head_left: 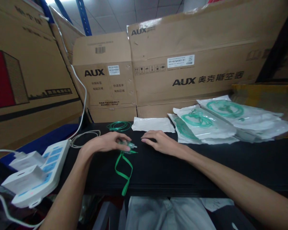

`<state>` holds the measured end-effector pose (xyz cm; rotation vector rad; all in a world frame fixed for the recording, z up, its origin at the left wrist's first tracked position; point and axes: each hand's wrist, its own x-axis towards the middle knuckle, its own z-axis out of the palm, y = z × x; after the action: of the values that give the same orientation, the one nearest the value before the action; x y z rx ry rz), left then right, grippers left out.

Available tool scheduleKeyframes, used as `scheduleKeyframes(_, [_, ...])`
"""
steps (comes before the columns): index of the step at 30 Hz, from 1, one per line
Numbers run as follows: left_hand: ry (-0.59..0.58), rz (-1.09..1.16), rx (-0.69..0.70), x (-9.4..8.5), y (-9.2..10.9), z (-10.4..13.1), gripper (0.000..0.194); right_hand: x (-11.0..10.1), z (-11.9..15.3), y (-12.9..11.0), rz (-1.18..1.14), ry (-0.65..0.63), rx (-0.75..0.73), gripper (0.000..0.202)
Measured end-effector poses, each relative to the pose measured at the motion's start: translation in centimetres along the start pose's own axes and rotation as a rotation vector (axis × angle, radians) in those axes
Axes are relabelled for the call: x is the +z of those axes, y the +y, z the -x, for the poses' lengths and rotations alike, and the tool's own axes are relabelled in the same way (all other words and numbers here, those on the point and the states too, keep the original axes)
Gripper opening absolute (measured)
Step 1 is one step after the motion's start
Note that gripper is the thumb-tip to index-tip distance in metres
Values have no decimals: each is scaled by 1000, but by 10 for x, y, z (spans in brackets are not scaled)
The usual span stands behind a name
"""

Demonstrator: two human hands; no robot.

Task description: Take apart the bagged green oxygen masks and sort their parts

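My left hand (pixel 112 142) is closed over a breathing mask (pixel 129 146) of clear, green-tinted plastic, low over the black table. The fingers hide most of the mask; a small pale nozzle points right. From it a green elastic strap (pixel 124 174) trails toward the table's front edge in a loose loop. My right hand (pixel 158 140) lies palm down on the table, a short gap to the right of the mask. Its fingers are stretched out, the thumb slightly apart, and it holds nothing. Behind the hands lie a coil of green tubing (pixel 119 126) and a flat white packet (pixel 153 124).
Clear-and-white pouches (pixel 206 127) with coiled green tubing are piled at the back right. A white power strip (pixel 48 172) with plugged-in adapters stands at left, near a pale cable coil (pixel 83 138). Large cardboard boxes (pixel 194 64) wall off the black table (pixel 158 172) behind.
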<state>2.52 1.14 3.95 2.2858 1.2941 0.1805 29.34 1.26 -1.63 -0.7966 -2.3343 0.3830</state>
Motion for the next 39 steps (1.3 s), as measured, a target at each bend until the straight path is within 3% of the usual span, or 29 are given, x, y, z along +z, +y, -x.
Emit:
scheduleKeyframes(3, [37,-17,86,-3,19,-6,53,3,-1,-7,-286,-1,112,36])
scheduleKeyframes(6, [139,21,195,0,37,-17,48,4,-3,-9,-639,-11,222,45])
scheduleKeyframes(8, [216,91,256,5,44,-25,48,4,-4,-7,-788,47,277,48])
scheduleKeyframes(12, [461,246,326,14,42,-35,48,1,-4,1,-972,175,409,37])
scheduleKeyframes(16, [724,231,221,17,29,-28,41,-4,-1,6,-1117,229,490,27])
scheduleKeyframes(19, [661,139,160,23,25,-20,42,-7,1,2,-1191,211,505,25])
scheduleKeyframes(22, [554,47,190,30,30,-16,41,-7,3,-4,-1209,159,510,32])
scheduleKeyframes(27, [454,-38,277,37,44,-17,42,-5,7,-4,-1037,30,521,38])
scheduleKeyframes(31, [411,-73,337,39,45,-19,35,-7,9,-1,-906,-64,445,39])
scheduleKeyframes(36, [431,-158,355,39,39,-20,29,-18,6,0,-798,-10,434,36])
scheduleKeyframes(39, [446,-216,283,34,28,-19,30,-27,6,3,-731,31,457,36])
